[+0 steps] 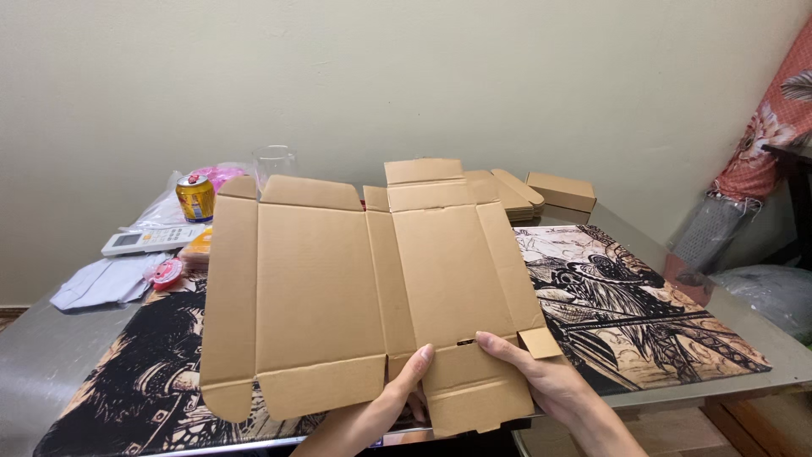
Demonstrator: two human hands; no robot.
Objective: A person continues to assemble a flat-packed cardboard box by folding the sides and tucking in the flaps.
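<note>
A flat, unfolded brown cardboard box blank [355,288] is held up over the table, tilted toward me. My left hand [397,389] grips its lower edge near the middle, thumb on the front face. My right hand [533,377] holds the same lower edge just to the right, thumb laid across the bottom flap. Creases and side flaps show across the blank, which hides much of the table behind it.
A black-and-tan illustrated mat [643,313] covers the metal table [34,355]. Folded small boxes [560,191] and flat blanks [512,193] lie at the back. At the left are a yellow can [195,196], a white remote [152,239], a glass [275,162] and grey cloth [101,281].
</note>
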